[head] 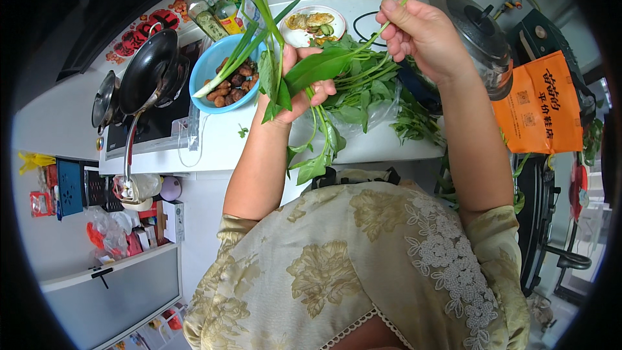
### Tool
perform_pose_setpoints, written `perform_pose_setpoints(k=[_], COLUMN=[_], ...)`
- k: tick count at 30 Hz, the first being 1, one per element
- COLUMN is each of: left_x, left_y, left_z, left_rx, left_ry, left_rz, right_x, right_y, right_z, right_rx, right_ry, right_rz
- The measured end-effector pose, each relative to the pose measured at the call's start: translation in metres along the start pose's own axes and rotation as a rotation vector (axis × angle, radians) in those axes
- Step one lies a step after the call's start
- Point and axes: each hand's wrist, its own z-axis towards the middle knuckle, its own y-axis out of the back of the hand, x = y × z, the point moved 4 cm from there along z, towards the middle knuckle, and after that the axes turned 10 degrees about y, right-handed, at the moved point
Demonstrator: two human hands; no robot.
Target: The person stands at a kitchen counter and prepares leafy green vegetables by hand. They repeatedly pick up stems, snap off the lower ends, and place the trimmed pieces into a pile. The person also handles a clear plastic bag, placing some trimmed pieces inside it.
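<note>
My left hand (299, 87) is closed around several leafy green stems (318, 141) above the counter's front part. My right hand (406, 24) pinches a thin green stem (371, 41) whose long leaf reaches over to the left hand. A pile of leafy greens (364, 97) lies on a clear plastic bag beneath and between the hands. To the left, a light blue plastic bowl (197, 70) holds brown, rounded pieces of food. Green onions (233, 63) rise over that bowl, their white end at its rim; whether the left hand touches them I cannot tell.
A frying pan (146, 75) and a lidded pot (104, 99) stand at the left on a black cooktop (155, 129). Bottles (206, 14) are behind the bowl. A plate of food (291, 39) sits at the back, a large metal cooker (466, 24) and an orange bag (539, 107) at the right.
</note>
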Motion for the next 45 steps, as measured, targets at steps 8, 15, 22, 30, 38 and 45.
perform_pose_setpoints(k=[8, 15, 22, 30, 38, 45], left_x=[0.002, 0.006, 0.005, -0.008, 0.005, 0.016], left_y=[-0.029, -0.035, -0.020, 0.011, 0.000, -0.005], left_z=[0.003, 0.004, 0.004, -0.009, 0.002, 0.011], left_rx=[0.178, 0.190, -0.304, -0.565, -0.544, -0.499], left_ry=[-0.009, 0.060, 0.110, 0.059, 0.148, 0.226], left_rz=[-0.023, -0.058, 0.227, 0.465, 0.600, 0.669], right_x=[-0.004, -0.005, 0.000, -0.061, -0.153, -0.197], right_y=[-0.003, 0.001, 0.012, 0.076, 0.124, 0.157], right_z=[-0.003, -0.005, -0.028, -0.125, -0.186, -0.200], right_rx=[0.047, 0.032, -0.041, -0.344, -0.460, -0.659], right_ry=[-0.008, -0.028, 0.006, -0.012, -0.319, -0.551], right_rz=[0.022, 0.009, -0.016, -0.006, 0.046, -0.041])
